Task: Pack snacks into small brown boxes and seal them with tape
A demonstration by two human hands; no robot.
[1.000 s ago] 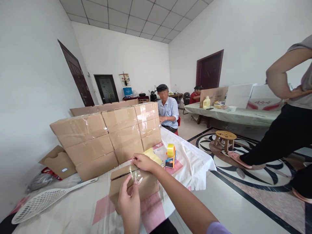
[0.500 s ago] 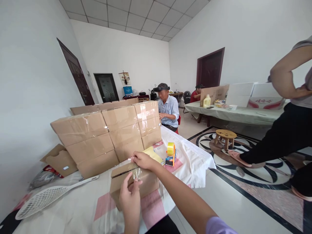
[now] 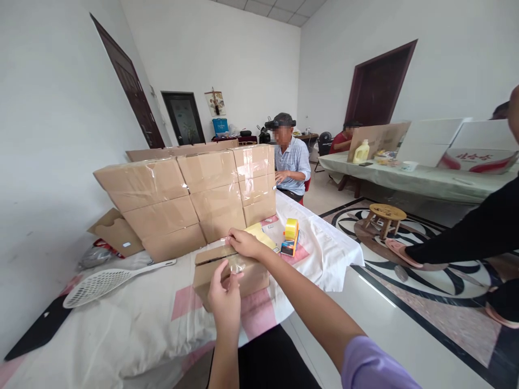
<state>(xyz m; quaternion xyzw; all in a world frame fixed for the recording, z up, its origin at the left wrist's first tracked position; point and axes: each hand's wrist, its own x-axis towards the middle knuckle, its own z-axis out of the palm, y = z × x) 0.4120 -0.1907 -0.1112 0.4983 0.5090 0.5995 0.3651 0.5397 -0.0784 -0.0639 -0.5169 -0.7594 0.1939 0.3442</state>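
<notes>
A small cardboard box (image 3: 256, 280) lies on the cloth-covered table in front of me, with a dark gap along the seam of its top. A short strip of clear tape (image 3: 237, 263) crosses that seam. My right hand (image 3: 248, 244) is closed at the tape's far end, fingertips together near the box's back edge. On the near side, my left hand (image 3: 225, 294) rests against the box, thumb and forefinger apart beside the strip. A tape dispenser (image 3: 290, 237) with a yellow roll stands to the right of the box.
Stacked taped cartons (image 3: 190, 202) form a wall behind the box. A white slotted skimmer (image 3: 101, 286) and a black flat object (image 3: 38, 329) lie left. Yellow paper (image 3: 261, 236) is beyond my right hand. A person (image 3: 290, 156) sits past the cartons; a wooden stool (image 3: 387, 212) stands right.
The view has tilted down and shifted left, so things sit higher and further right. Both hands stay at the box and tape, with little visible movement.
</notes>
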